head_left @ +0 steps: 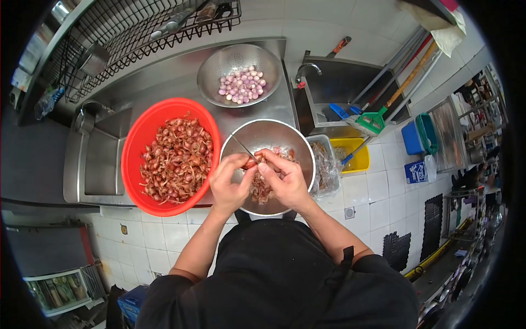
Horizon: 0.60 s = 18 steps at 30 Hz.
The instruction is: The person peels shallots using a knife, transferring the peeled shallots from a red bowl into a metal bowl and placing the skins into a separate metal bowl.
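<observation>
Over a steel bowl [303,143] my two hands meet, fingertips close together. My left hand [230,178] pinches a reddish-brown shallot [250,163]. In my right hand [282,178] is a small knife [241,143], its thin blade pointing up and to the left across the bowl; its handle is hidden in my fingers. Loose peels [260,189] lie in the bowl beneath my hands. To the left, a red basin [130,159] holds many unpeeled shallots [178,159]. Behind the bowl, a perforated colander [211,71] holds peeled, pale purple shallots [242,85].
A steel sink [101,159] is at the left, a second sink [350,82] at the right. A plastic container of peels [327,164] stands beside the bowl, near a yellow bin [359,158]. A wire rack [131,41] hangs above; a green-headed broom [372,122] leans at the right.
</observation>
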### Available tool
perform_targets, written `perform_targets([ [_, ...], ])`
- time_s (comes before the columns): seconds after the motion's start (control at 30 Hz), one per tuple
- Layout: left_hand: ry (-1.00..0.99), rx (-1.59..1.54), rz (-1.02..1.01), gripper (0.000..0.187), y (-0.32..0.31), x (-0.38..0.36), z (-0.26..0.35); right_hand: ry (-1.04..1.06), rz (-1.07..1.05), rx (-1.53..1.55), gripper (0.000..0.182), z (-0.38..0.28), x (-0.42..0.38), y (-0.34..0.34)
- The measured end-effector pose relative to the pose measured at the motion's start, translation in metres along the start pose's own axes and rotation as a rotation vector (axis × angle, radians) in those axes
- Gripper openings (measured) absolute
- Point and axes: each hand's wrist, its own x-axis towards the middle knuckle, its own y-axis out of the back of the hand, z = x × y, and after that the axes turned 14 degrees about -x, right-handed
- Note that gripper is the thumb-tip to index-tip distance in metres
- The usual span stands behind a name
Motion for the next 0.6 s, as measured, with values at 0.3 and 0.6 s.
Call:
perform_targets([
  [0.3, 0.609, -1.250, 0.071, 0.019, -0.001, -0.012, -0.026, -0.366, -0.098, 0.442, 0.031, -0.004, 0.000, 0.007],
  [0.6, 0.606, -1.499, 0.291, 0.030, 0.009, -0.013, -0.029, -0.230, 0.139, -0.020, 0.032, 0.032, -0.001, 0.015],
])
